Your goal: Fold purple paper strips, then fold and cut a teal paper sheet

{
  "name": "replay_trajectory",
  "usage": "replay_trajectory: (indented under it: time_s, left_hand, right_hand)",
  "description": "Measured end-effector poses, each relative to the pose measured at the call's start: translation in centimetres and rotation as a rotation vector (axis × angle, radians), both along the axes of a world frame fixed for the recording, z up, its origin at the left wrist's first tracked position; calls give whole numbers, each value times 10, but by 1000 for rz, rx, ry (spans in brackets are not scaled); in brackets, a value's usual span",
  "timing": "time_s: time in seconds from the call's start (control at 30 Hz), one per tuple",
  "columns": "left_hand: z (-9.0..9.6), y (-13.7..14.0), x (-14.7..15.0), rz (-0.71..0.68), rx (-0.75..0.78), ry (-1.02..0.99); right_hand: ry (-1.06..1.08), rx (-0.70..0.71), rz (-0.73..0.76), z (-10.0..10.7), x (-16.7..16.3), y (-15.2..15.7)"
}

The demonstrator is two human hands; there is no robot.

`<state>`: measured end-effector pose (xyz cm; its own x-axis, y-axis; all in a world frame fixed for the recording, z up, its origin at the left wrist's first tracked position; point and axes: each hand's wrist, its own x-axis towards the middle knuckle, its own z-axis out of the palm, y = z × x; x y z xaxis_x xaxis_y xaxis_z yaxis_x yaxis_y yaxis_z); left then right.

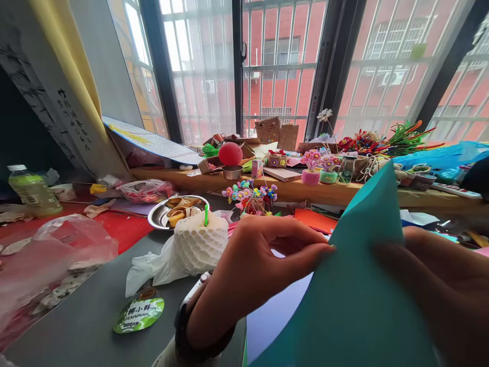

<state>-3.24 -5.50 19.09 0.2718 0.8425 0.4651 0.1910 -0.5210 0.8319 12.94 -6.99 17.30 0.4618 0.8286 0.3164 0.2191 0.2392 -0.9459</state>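
Observation:
A sheet of teal paper [359, 285], bent and rising to a point at its top, stands up close in front of me. My left hand [275, 250] is closed in a pinch on its left edge, thumb and forefinger together. A dark smartwatch is on that wrist. On the other side my right hand [431, 275] is closed on the sheet's right edge, its thumb blurred over the front face and other fingers partly hidden behind. Under the teal sheet lies pale lilac paper [267, 316].
Left of my hands stands a coconut [200, 239] in white foam netting with a green straw, near a green label [139, 313]. Behind it are a metal plate [155, 216] and a bunch of small colourful flowers [250, 196]. Craft items crowd the wooden sill [214, 181].

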Motion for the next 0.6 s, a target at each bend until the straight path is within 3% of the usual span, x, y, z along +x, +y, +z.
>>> replay_trajectory:
  time_s: [0.27,0.6]
  left_hand:
    - [6,0,4,-37,-60,47]
    - [3,2,2,-66,-59,136]
  right_hand:
    - [-72,85,-165,-14,17,7]
    - [20,80,-369,1,2,6]
